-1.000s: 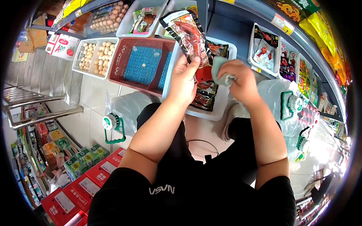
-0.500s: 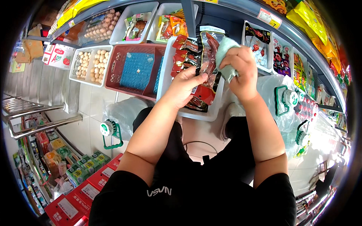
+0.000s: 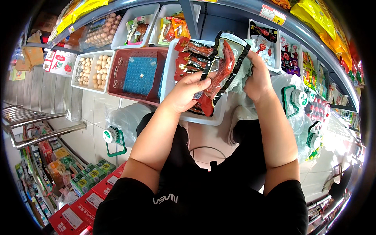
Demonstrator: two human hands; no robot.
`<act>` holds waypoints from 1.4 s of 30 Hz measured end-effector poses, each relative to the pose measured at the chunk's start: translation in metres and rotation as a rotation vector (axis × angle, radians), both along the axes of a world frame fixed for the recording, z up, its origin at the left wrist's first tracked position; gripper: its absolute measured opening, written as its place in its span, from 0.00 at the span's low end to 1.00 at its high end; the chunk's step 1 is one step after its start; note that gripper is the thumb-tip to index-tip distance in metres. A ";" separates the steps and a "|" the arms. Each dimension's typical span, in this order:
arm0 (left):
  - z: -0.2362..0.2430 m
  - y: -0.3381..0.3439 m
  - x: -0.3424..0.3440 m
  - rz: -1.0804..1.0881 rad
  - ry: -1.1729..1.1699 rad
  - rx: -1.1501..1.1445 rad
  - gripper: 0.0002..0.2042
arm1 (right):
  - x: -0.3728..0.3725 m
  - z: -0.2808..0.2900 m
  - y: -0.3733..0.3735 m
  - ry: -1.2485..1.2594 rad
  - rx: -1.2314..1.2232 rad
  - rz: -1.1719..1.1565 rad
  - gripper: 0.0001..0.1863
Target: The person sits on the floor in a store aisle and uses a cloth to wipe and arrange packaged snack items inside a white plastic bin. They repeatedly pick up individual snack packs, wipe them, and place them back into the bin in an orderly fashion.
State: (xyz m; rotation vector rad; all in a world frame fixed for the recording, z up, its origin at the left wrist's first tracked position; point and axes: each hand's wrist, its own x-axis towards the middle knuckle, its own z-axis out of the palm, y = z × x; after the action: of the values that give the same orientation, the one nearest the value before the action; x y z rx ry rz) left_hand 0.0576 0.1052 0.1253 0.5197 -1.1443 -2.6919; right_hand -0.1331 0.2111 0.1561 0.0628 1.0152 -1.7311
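Observation:
My left hand (image 3: 186,91) is closed on the lower left edge of a vacuum pack of reddish-brown meat (image 3: 225,72) with a clear window and a black and red border. The pack is tilted, its top leaning to the right, above a white plastic bin (image 3: 209,120). My right hand (image 3: 258,78) grips a pale green cloth (image 3: 242,80) that hangs behind the pack's right side. Its fingers are at the pack's upper right edge, partly hidden. Similar red and black meat packs (image 3: 188,62) lie inside the bin, left of the held pack.
A brown-red crate (image 3: 113,84) and a white tray of eggs (image 3: 94,88) stand to the left. White bins of packaged snacks (image 3: 293,55) line the shelf at right. Large clear bottles with green handles (image 3: 300,98) flank my legs. A shelf edge (image 3: 250,9) runs overhead.
The pack has tilted to the right and shows more of its front. My right hand has moved from the pack's face to its right edge, taking the cloth along.

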 end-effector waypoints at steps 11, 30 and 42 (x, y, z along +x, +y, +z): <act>-0.023 0.012 -0.013 -0.185 0.326 0.595 0.15 | 0.015 -0.007 0.006 0.087 -0.309 0.342 0.26; 0.005 0.005 -0.016 0.117 0.026 0.154 0.24 | 0.005 -0.009 -0.010 0.387 0.126 -0.383 0.12; 0.005 0.006 -0.014 0.148 -0.155 0.068 0.25 | 0.026 -0.016 -0.012 2.139 -0.108 0.037 0.27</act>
State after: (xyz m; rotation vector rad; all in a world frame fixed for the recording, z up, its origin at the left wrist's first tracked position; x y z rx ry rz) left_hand 0.0440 0.1109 0.1307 0.8027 -1.0092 -2.6077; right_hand -0.1076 0.1996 0.1404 -2.2064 2.1669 -1.2890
